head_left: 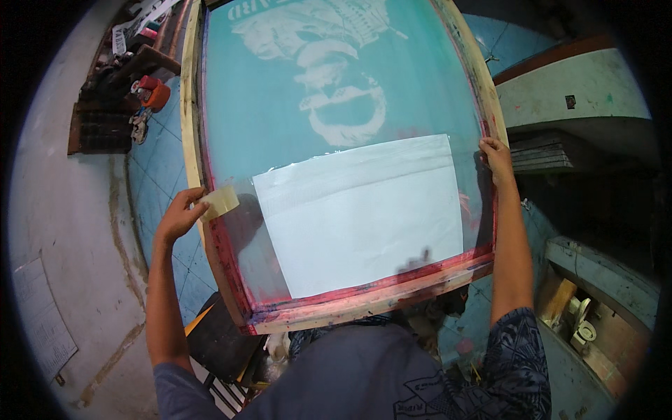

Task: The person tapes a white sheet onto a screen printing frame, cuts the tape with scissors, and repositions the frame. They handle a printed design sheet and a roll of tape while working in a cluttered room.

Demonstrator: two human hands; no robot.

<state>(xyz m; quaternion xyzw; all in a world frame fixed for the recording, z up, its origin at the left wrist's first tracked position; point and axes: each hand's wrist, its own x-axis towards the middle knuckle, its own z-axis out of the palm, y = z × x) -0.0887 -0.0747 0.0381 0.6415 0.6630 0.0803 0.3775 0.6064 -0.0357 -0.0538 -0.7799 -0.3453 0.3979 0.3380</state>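
A wooden-framed printing screen (427, 77) with teal mesh and a pale upside-down portrait lies before me. White paper (364, 224) covers much of its near part. My left hand (183, 213) grips a yellowish roll of clear tape (221, 203) over the frame's left rail. On the right rail, my right hand (497, 161) is closed in a pinch, apparently on the end of the tape. Faint glints and a band across the paper's far edge suggest a clear strip running between both hands; its full outline is hard to see.
An orange container (157, 96) and assorted items stand at the far left. To the right are a pale ledge (574, 87) and a stack of flat boards (542, 155). Rolls (586, 330) sit in a low shelf at the lower right. Blue tiles (157, 164) cover the floor.
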